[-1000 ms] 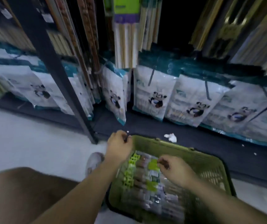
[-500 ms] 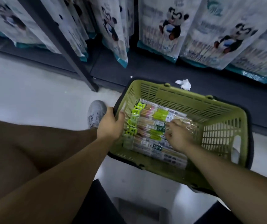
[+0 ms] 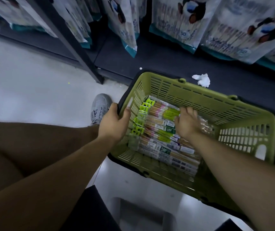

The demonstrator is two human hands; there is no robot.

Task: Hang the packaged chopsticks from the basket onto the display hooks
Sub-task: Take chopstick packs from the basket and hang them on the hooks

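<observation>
A green plastic basket [image 3: 200, 95] sits on the floor in front of me. Several packaged chopsticks [image 3: 160, 139] with green and white labels lie stacked flat inside it. My left hand [image 3: 115, 122] is closed over the basket's left rim. My right hand [image 3: 187, 122] is inside the basket, palm down, fingers spread on the top packs; whether it grips one is hidden. No display hooks are in view.
Panda-printed bags [image 3: 175, 22] stand in a row on the dark bottom shelf [image 3: 150, 62]. A black shelf post [image 3: 76, 47] meets the floor at left. A crumpled white paper [image 3: 202, 80] lies behind the basket. My grey shoe [image 3: 99, 109] is left of it.
The view has tilted down from the hanging packs to the basket and closed in. My left hand stays on the basket's rim; my right hand stays on the packs, shifted slightly.
</observation>
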